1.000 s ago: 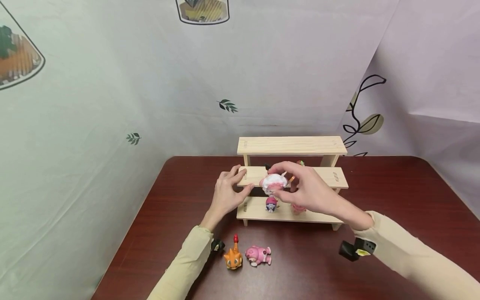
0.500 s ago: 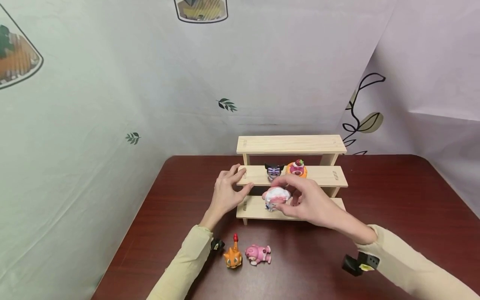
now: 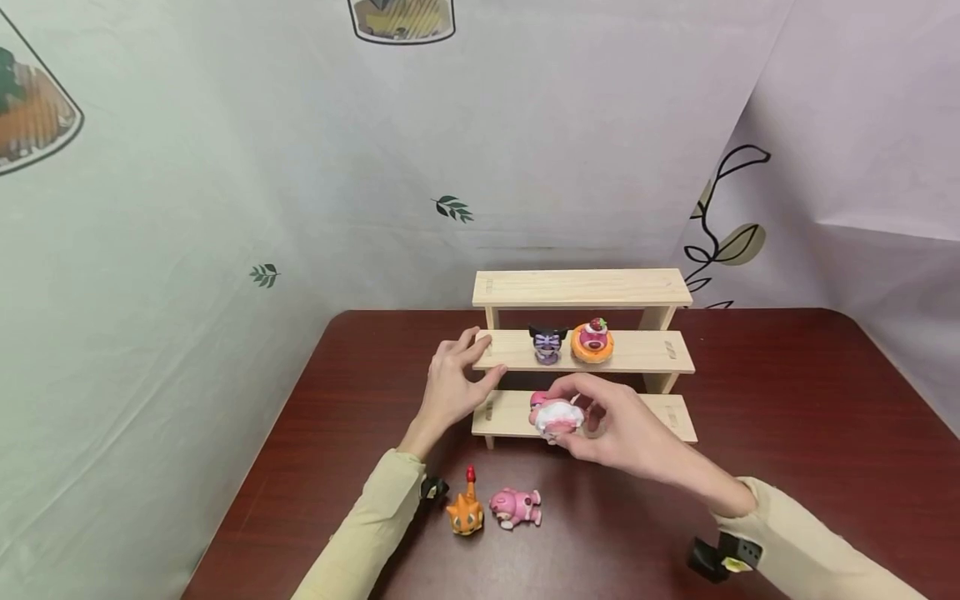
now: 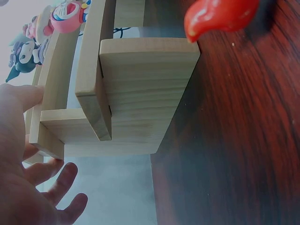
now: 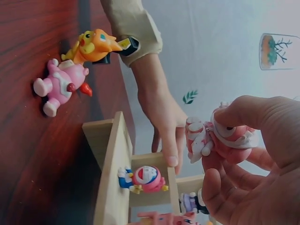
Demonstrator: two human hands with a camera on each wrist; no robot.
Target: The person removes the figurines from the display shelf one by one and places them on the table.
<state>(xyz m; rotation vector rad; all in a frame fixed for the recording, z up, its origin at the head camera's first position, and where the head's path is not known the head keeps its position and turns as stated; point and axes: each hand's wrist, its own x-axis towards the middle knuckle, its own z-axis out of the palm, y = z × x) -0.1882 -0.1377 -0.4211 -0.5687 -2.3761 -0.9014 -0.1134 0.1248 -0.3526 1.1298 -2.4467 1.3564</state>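
Note:
My right hand (image 3: 626, 429) holds a pink-and-white figurine (image 5: 199, 140) between thumb and fingers, in front of the lowest board of a three-step wooden shelf (image 3: 581, 287). With thumb and fingers, my left hand (image 3: 452, 379) grips the left end of the middle board (image 4: 46, 140). On that board stand a black-eared figurine with a purple bow (image 3: 547, 343) and an orange ring-shaped figurine topped by a strawberry (image 3: 592, 343). The lowest board carries a pink-hooded blue figurine (image 5: 147, 179) and a pink one (image 5: 168, 219), both largely hidden in the head view.
On the dark red table (image 3: 795, 400), an orange figurine with a red-tipped tail (image 3: 466, 515) sits left of a pink figurine lying down (image 3: 516, 507), both in front of the shelf. A pale printed cloth (image 3: 570, 150) hangs behind.
My right hand has lowered the pink-and-white figurine from the middle board to the front of the lowest one, uncovering both middle-board figurines. My left hand stays put.

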